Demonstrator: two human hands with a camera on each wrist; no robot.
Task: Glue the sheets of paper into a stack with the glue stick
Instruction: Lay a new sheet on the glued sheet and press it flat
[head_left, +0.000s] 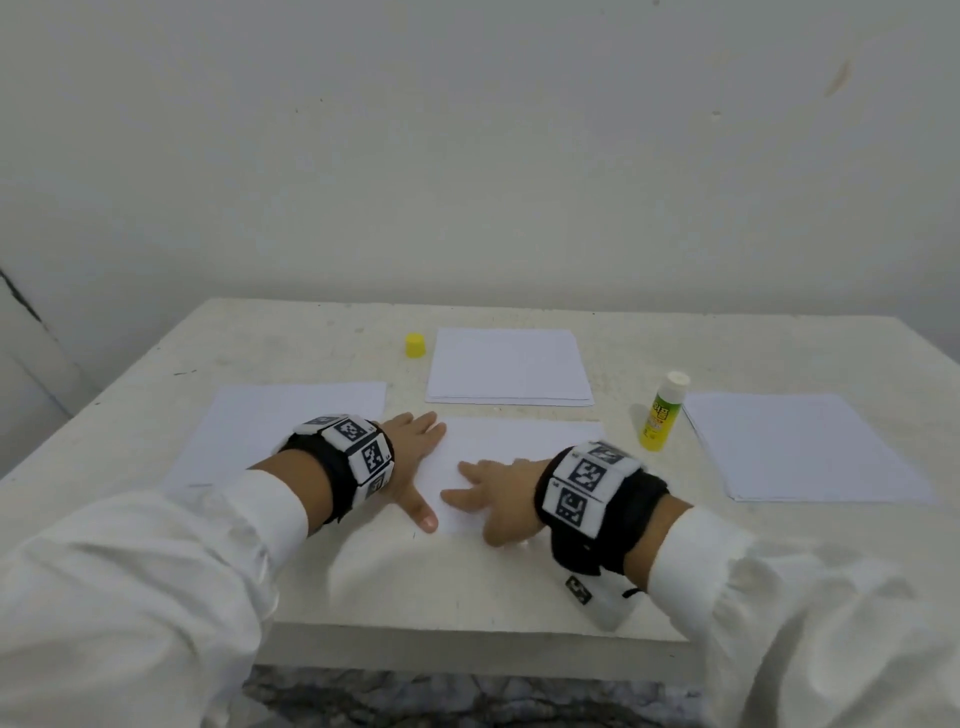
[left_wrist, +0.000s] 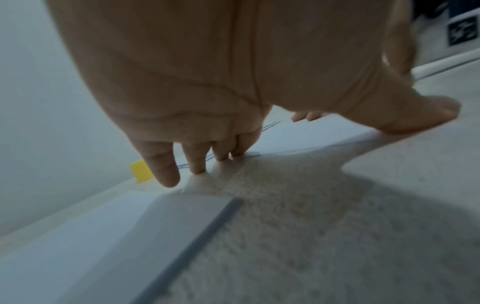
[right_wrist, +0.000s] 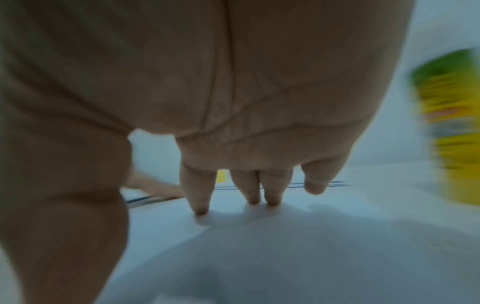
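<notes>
White paper sheet lies on the table; left hand and right hand press it, fingers spread flat. Uncapped glue stick stands just beside.

A bare, plain room set up as a simple work spot, of no surer kind: a pale speckled table stands flush against an unadorned off-white wall. On the table lie only paper sheets, an upright glue stick and, left of the sheets, its yellow cap.
</notes>
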